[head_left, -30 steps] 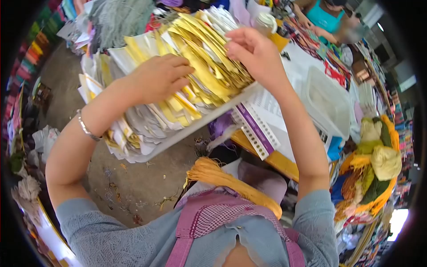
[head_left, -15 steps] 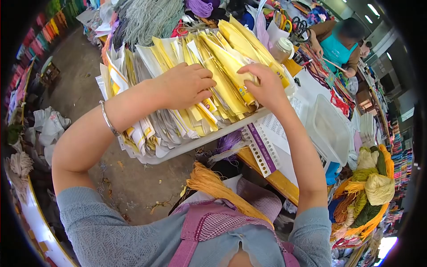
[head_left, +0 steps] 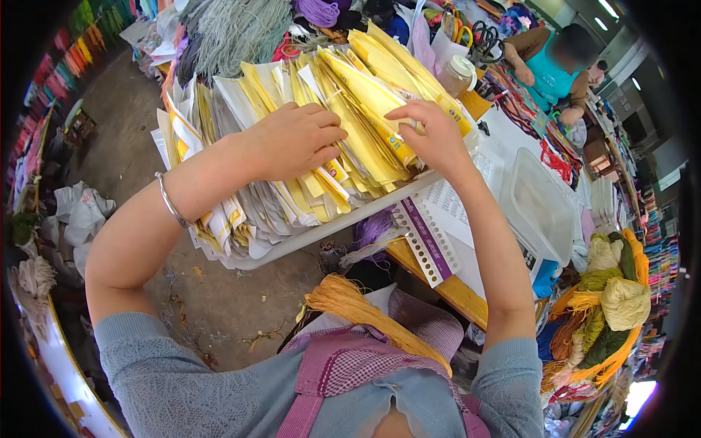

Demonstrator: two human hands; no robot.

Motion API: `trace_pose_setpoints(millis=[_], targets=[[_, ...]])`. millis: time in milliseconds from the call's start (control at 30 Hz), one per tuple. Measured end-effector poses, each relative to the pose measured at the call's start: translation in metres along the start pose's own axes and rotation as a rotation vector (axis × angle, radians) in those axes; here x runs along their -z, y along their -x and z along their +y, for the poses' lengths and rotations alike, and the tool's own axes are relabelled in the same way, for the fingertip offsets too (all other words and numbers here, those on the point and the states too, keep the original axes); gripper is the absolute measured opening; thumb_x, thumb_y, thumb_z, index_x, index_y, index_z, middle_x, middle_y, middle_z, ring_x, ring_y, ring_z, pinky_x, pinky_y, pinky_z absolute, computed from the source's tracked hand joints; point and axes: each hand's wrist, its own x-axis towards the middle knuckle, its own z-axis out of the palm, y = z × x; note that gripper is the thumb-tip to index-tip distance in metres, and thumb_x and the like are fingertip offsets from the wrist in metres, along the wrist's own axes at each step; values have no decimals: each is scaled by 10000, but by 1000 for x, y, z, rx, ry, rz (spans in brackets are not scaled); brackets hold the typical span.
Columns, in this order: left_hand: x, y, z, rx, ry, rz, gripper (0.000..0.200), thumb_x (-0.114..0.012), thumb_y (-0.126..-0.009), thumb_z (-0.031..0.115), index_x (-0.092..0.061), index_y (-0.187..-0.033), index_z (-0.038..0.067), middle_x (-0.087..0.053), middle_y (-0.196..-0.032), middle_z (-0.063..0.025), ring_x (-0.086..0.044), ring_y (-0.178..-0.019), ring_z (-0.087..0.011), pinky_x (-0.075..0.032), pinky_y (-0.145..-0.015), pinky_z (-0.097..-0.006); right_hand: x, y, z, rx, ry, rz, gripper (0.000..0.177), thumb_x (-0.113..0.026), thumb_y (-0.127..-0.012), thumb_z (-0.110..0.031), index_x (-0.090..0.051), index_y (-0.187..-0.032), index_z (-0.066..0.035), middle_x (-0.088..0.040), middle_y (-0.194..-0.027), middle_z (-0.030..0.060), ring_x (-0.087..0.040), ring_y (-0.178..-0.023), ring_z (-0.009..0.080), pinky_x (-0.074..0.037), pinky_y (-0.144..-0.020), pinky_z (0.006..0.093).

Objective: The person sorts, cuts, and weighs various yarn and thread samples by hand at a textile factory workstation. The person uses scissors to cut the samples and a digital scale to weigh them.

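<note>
A white plastic tray (head_left: 307, 232) holds tightly packed yellow and white paper packets (head_left: 358, 120), standing on edge and leaning. My left hand (head_left: 296, 140) lies over the middle of the row, its bent fingers hooked on the yellow packets' edges. At the tray's right end, my right hand (head_left: 432, 140) has its fingers curled at the top of a yellow packet, fingertips partly hidden. A gap shows between the packets near my two hands. A hank of orange thread (head_left: 372, 317) lies across my lap.
A purple-and-white punched card (head_left: 427, 244) hangs over the wooden table edge (head_left: 467, 301). Right of it are a clear plastic box (head_left: 539, 208) and coloured yarn bundles (head_left: 602, 306). Beyond are a lidded jar (head_left: 458, 75), grey yarn (head_left: 248, 36) and a person in a turquoise apron (head_left: 551, 69).
The tray and packets sit slightly further left in view, both hands shifting with them. My hands keep nearly the same pose. The person across the table has moved their hands.
</note>
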Motion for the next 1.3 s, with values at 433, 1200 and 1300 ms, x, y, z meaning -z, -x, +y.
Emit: trace_pose_setpoints(millis=[433, 1200, 1300], targets=[[3, -31, -1, 75, -30, -86, 402, -483, -914, 263, -496, -1262, 64, -568, -1065, -97, -550, -1065, -246, -451, -851, -418, 6, -2, 2, -128, -205, -115, 237, -643, -812, -207, -620, -1025, -106, -641, -986, 86, -608, -983, 232, -469, -854, 324], [-29, -46, -11, 134, -30, 290, 193, -620, -758, 247, -647, -847, 78, -589, -958, -86, -552, -1025, -264, -420, -903, -387, -1, -2, 7, 49, -217, -125, 165, -640, -840, -110, -667, -972, -14, -645, -1085, 105, -520, -1125, 276, -393, -977, 373], [-20, -46, -8, 254, -7, 127, 204, -620, -743, 240, -691, -836, 73, -655, -880, -113, -625, -920, -295, -484, -801, -422, -2, -8, 1, -8, -226, -120, 134, -634, -830, -84, -673, -946, -31, -650, -1064, 108, -508, -1125, 285, -392, -973, 381]])
